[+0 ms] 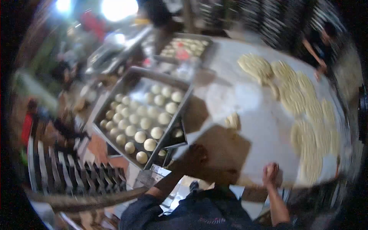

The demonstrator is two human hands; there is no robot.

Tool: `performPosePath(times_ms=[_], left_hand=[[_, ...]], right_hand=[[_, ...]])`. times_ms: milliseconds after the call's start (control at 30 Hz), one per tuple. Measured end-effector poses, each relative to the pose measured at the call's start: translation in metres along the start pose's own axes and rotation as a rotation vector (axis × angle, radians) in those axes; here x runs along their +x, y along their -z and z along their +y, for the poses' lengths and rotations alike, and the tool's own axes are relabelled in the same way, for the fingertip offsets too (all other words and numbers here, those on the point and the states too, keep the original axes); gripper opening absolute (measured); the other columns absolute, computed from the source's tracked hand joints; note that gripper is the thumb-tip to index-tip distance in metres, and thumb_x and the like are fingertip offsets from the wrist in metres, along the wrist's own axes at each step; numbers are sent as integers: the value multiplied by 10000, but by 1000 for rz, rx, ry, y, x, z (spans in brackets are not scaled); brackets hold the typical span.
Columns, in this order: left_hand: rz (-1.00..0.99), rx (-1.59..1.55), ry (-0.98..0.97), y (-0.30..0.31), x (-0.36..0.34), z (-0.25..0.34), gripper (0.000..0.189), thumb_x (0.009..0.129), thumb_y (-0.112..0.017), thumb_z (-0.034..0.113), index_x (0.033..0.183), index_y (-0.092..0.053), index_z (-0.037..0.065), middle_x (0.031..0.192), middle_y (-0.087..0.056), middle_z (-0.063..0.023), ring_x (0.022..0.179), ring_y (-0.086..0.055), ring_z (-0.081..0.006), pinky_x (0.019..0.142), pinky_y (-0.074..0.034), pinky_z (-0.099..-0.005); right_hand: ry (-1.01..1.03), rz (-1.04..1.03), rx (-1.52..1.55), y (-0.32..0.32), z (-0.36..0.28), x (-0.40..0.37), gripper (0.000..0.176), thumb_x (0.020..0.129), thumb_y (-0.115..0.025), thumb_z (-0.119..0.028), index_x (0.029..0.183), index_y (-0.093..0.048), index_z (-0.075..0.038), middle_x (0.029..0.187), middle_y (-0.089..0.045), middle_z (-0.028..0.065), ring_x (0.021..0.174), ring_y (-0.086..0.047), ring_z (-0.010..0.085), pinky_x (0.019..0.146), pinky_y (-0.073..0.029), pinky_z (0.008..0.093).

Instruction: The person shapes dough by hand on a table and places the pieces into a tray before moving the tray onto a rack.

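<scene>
My right hand [270, 172] is closed like a fist at the table's near edge; whatever it may hold is hidden. Left of it, my left hand [197, 154] lies in dark shadow between the dough-ball tray and the table, its fingers blurred. A small lump of dough [232, 120] rests on the pale worktable [264, 134], apart from both hands. Pale dough strips [306, 142] cover the table's right side, beyond my right hand. On the left, a metal tray [119, 151] holds several round dough balls [145, 123] in rows.
A second tray of dough pieces [188, 46] stands at the back. Another person [322, 46] is at the table's far right corner, one hand near the dough. Slatted racks [76, 168] stand at lower left. More people and bright lamps [119, 8] show blurred at upper left.
</scene>
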State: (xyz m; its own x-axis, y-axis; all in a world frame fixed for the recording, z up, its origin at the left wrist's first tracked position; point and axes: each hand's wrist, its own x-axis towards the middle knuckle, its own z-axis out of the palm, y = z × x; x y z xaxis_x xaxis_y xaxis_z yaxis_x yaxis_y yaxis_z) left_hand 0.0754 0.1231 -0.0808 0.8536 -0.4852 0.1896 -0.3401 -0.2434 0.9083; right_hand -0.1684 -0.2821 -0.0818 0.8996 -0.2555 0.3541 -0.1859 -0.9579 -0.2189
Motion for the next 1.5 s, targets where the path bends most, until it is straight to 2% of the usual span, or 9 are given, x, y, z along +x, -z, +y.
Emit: performPosePath(times_ms=[200,267,433,833,933,1033,1067,1300,1500], left_hand=[[117,281,-93,-44,115,-23,439,761,-728,403,1024,-600,76,1032,-571,-155,1013,-522,-358,890,-446,-470],[8,590,-129,-54,106,129,288,762,-679,236,959,-566,60,967,-536,-156,951,-510,-353,867,-429,-443],[-21,1106,-407,-71,45,145,338,836,-538,119,1149,-556,-5,1175,-547,-181,1174,-510,-312,1023,-380,-428],[117,590,87,-78,98,48,264,840,-598,237,1055,-561,88,1058,-583,-114,1011,-560,-323,1003,-384,-435],[446,-371,-73,-85,60,26,221,887,-539,242,1034,-590,85,1013,-599,-106,1020,-564,-293,1005,-377,-427],[-39,311,222,2,53,32,295,909,-536,250,1145,-574,78,1060,-616,-131,1015,-578,-305,929,-438,-404],[-7,359,160,1,59,11,276,895,-553,230,1125,-570,78,1025,-611,-135,971,-580,-313,877,-446,-411],[87,432,102,-54,102,28,279,891,-533,185,1148,-541,78,1110,-589,-192,1098,-559,-374,914,-457,-439],[-303,-122,351,-11,-43,78,339,817,-573,97,1148,-557,25,1050,-593,-185,1036,-568,-387,864,-467,-443]], right_hand=[[-159,10,165,-8,-2,141,275,847,-584,-291,842,-484,-36,932,-496,167,901,-489,353,803,-386,482],[-124,-61,39,27,-65,163,175,832,-557,-232,785,-540,-64,797,-564,129,771,-567,350,710,-436,478],[314,-280,216,28,-66,92,174,783,-587,-188,819,-550,-22,920,-557,188,1013,-544,413,883,-465,507],[117,-197,87,-12,-55,173,142,865,-542,-171,862,-533,-30,985,-571,171,1010,-552,369,764,-488,509],[388,-238,282,-2,-19,139,99,805,-514,-101,833,-491,-9,897,-512,207,896,-510,411,787,-431,522],[156,-273,195,15,14,160,142,827,-507,-122,886,-493,7,950,-534,229,963,-515,439,920,-421,553],[342,216,-42,-47,46,162,156,874,-499,-140,893,-495,14,945,-539,240,967,-517,455,927,-417,558],[-424,-185,-24,5,-94,222,209,950,-490,-252,1025,-592,-85,1036,-645,137,944,-622,356,796,-490,452],[-241,-445,182,23,-40,150,231,917,-572,-231,982,-581,-9,975,-621,132,921,-609,313,809,-490,416]])
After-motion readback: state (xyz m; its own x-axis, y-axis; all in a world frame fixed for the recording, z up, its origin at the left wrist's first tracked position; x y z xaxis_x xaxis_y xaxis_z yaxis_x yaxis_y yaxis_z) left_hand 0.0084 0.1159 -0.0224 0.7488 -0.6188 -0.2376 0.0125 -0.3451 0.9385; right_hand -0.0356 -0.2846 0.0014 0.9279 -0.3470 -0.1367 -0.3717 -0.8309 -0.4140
